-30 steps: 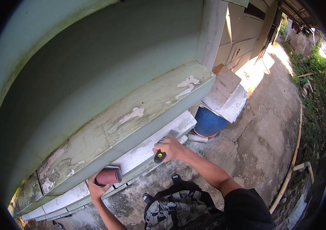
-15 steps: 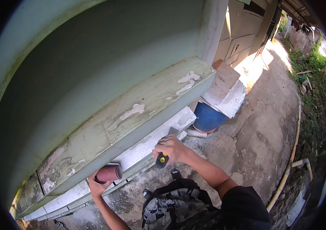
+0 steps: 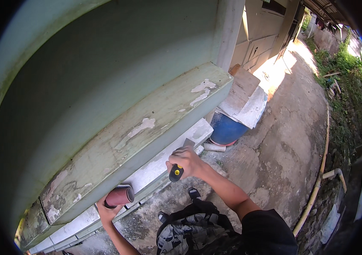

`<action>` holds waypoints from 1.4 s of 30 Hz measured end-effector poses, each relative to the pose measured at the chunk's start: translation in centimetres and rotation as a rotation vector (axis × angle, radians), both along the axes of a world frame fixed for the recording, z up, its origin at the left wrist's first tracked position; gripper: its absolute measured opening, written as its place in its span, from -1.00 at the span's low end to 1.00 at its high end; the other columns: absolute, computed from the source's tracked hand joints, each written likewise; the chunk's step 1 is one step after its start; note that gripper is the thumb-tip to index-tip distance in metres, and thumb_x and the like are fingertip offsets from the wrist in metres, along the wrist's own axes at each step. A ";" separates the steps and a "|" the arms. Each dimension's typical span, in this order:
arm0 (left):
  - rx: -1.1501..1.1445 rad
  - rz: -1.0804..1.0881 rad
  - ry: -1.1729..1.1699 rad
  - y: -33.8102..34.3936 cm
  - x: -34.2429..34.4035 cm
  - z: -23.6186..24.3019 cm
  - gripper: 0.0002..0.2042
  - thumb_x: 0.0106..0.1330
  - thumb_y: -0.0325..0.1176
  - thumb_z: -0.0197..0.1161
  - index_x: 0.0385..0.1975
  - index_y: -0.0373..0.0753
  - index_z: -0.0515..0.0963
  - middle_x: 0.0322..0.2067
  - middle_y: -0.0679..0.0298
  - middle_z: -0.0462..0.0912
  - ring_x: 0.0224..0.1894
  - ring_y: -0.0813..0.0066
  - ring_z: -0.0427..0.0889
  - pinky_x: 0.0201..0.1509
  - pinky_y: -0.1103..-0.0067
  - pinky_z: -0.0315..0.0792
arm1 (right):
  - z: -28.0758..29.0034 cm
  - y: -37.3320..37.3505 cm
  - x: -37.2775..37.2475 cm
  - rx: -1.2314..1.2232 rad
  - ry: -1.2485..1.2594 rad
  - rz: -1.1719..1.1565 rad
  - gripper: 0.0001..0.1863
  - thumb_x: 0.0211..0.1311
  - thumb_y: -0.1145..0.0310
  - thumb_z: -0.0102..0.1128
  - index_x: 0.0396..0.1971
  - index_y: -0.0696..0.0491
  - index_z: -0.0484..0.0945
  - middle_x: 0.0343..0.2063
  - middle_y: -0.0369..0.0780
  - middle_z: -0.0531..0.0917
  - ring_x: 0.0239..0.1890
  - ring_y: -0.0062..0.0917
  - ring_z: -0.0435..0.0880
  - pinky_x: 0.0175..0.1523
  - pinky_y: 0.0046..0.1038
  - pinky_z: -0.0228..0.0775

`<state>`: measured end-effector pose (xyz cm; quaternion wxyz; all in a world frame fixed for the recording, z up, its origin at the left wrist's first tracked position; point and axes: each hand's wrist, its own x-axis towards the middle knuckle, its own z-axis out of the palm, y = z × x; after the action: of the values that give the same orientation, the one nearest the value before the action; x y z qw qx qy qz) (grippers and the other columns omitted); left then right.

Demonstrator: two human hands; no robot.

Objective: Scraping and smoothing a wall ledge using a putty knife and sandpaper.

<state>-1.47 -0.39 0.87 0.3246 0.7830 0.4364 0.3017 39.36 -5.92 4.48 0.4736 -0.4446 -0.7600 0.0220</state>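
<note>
My right hand (image 3: 183,160) grips a scraper (image 3: 176,172) with a black and yellow handle; its metal blade (image 3: 188,143) lies over the white lower ledge (image 3: 145,174). My left hand (image 3: 104,209) holds a reddish-brown roll (image 3: 117,197), apparently sandpaper, at that same ledge, left of the scraper. Just above both hands runs a pale green upper ledge (image 3: 117,140) with flaking paint patches, set below a curved green wall recess (image 3: 87,80).
Beyond the ledge's right end stand a blue barrel (image 3: 228,129) covered by boards (image 3: 242,95) and a short white pipe (image 3: 214,147). A concrete path (image 3: 283,136) runs beside weeds (image 3: 336,63) and yellowed piping (image 3: 317,195). My sandalled feet (image 3: 193,193) show below.
The view has shifted slightly. My right hand with the scraper has moved a little back and forth along the lower ledge, while my left hand stays in place with the roll.
</note>
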 end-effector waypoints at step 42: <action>0.043 0.065 0.028 -0.3 0.1 -0.4 -0.24 -0.30 -0.25 0.62 0.08 -0.30 0.58 0.07 0.03 0.64 0.16 0.11 0.59 0.31 0.32 0.38 | -1.6 1.2 -1.6 -0.078 -0.029 0.015 -0.76 -0.32 0.52 0.39 -0.64 0.04 0.46 -0.70 -0.21 0.55 -0.60 -0.29 0.62 -0.48 -0.34 0.39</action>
<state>-1.36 -0.67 0.48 0.2916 0.7793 0.4598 0.3103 37.78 -4.68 2.93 0.4446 -0.4575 -0.7686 0.0488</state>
